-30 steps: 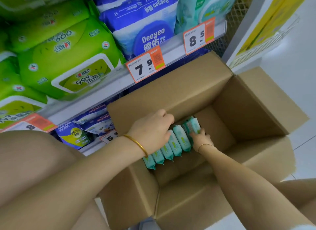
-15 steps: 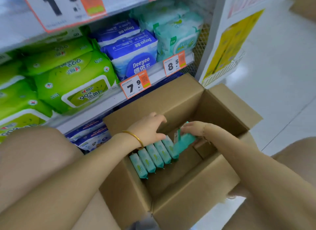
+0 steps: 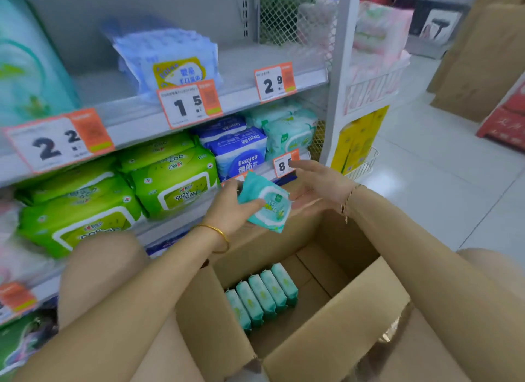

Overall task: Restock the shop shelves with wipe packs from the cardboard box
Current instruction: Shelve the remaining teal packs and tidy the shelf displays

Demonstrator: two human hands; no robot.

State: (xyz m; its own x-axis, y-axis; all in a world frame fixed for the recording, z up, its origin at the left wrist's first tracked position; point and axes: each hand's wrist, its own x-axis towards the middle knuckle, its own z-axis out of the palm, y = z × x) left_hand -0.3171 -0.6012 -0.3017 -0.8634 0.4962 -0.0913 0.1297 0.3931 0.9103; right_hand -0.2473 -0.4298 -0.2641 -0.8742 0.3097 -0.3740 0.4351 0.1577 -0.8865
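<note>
A soft teal wipe pack [image 3: 265, 204] sits gripped in the left hand [image 3: 231, 208], above the open cardboard box [image 3: 338, 322]. The right hand [image 3: 315, 182] is beside it, fingers loose and holding nothing. Five packs [image 3: 262, 293] stand on edge in the box. Around them are grey metal shelves [image 3: 136, 130] and glossy white floor tiles [image 3: 440, 188].

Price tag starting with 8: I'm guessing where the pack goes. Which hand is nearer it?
Right. The right hand is open beside the price tag, overlapping its right edge; the left hand is below and left, holding the teal wipe pack.
</note>
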